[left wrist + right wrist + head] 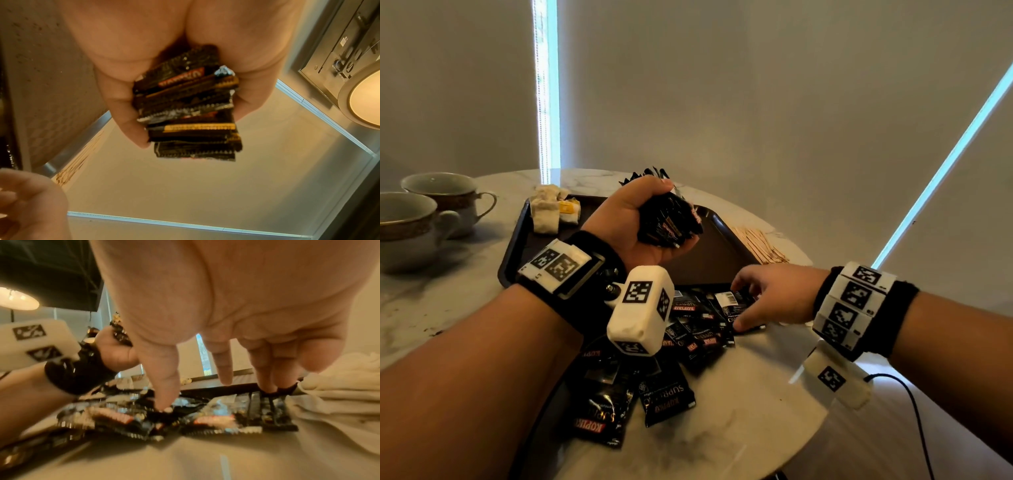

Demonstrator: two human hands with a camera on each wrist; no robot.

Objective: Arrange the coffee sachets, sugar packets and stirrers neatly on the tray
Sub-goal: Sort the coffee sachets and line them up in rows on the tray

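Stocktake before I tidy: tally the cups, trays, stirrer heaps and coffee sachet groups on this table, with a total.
Cups: 2
Tray: 1
Stirrer heap: 1
Coffee sachet groups: 2, a stack gripped in the left hand and a loose pile on the table, touched by the right hand
Total: 6
Single sachets overlap too much to count.

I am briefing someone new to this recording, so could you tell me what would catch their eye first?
First, the left hand raised above the dark tray, gripping a thick stack of black coffee sachets. Next, the loose heap of sachets on the marble table in front of the tray, where the right hand reaches down with its fingers on them.
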